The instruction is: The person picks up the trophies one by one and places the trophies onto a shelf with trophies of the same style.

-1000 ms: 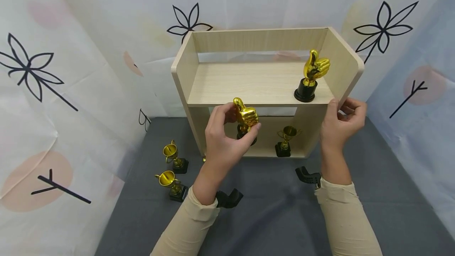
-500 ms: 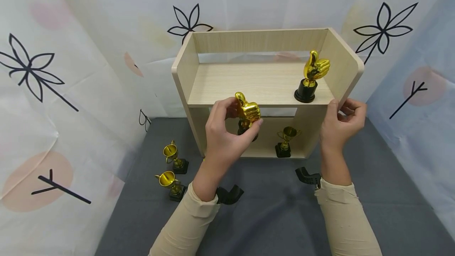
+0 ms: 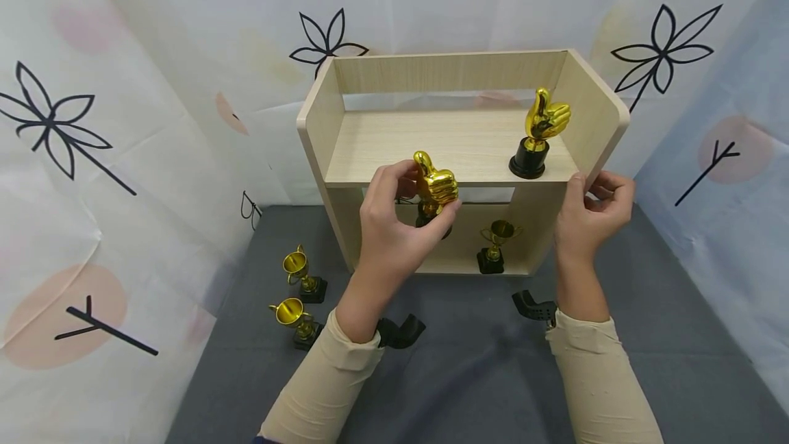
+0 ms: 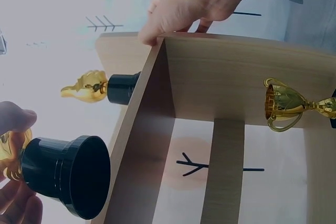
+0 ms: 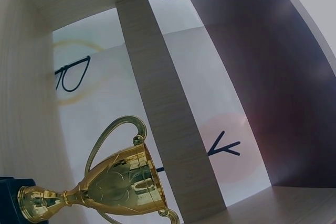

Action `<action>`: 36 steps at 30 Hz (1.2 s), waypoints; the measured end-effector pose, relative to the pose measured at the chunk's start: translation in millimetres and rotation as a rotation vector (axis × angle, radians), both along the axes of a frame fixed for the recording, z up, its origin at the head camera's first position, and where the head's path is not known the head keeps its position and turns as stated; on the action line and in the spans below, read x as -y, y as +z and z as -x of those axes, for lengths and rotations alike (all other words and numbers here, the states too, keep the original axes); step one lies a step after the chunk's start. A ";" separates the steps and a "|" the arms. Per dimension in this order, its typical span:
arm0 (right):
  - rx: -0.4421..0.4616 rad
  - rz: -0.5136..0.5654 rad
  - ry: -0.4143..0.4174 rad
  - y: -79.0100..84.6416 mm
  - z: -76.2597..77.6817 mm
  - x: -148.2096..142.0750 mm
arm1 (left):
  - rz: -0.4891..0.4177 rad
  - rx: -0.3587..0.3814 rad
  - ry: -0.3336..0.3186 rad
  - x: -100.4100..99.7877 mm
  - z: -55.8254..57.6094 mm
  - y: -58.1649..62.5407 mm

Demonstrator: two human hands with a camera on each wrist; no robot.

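Observation:
My left hand (image 3: 397, 221) grips a gold thumbs-up trophy (image 3: 439, 185) between thumb and fingers, in front of the upper shelf's front edge. Its round black base (image 4: 68, 174) shows fully in the left wrist view, apart from the shelf board. With thumb and curled fingers, my right hand (image 3: 592, 214) pinches the front edge of the right side panel of the wooden shelf unit (image 3: 431, 136). A second thumbs-up trophy (image 3: 542, 125) stands upright at the right end of the upper shelf. Below it, a gold cup trophy (image 3: 498, 238) stands on the lower shelf, seen close in the right wrist view.
Two gold cup trophies, one farther back (image 3: 298, 269) and one nearer (image 3: 296, 317), stand on the dark grey tabletop (image 3: 456, 375) left of the unit. Patterned white cloth (image 3: 185, 88) hangs behind and at the sides.
My left hand has lifted the thumbs-up trophy upward and slightly right, so its gold top now overlaps the upper shelf in the head view. My right hand has stayed at the side panel.

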State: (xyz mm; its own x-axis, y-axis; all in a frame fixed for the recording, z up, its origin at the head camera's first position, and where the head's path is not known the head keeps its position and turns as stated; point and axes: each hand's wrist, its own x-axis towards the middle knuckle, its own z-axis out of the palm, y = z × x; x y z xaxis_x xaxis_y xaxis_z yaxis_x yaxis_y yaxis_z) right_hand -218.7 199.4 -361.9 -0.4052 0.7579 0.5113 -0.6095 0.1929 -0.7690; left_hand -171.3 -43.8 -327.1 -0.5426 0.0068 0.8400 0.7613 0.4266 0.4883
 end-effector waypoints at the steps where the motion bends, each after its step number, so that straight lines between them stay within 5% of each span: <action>1: -0.001 0.000 0.000 -0.1 0.2 -0.2 | 0.000 -0.002 0.000 -0.2 0.3 0.8; 13: -0.005 0.000 0.000 0.0 0.9 -0.3 | -0.009 -0.019 -0.017 -0.2 6.3 8.6; 36: -0.014 0.002 -0.001 0.7 -2.0 1.1 | -0.038 -0.010 0.055 16.0 24.5 21.5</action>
State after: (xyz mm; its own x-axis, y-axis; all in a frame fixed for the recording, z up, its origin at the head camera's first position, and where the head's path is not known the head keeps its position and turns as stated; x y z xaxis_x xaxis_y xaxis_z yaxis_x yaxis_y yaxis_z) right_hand -216.6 198.3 -361.2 -0.3972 0.7594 0.5153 -0.6198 0.1921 -0.7609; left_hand -195.8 -59.8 -305.6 -0.5332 -0.0544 0.8442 0.7419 0.4495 0.4976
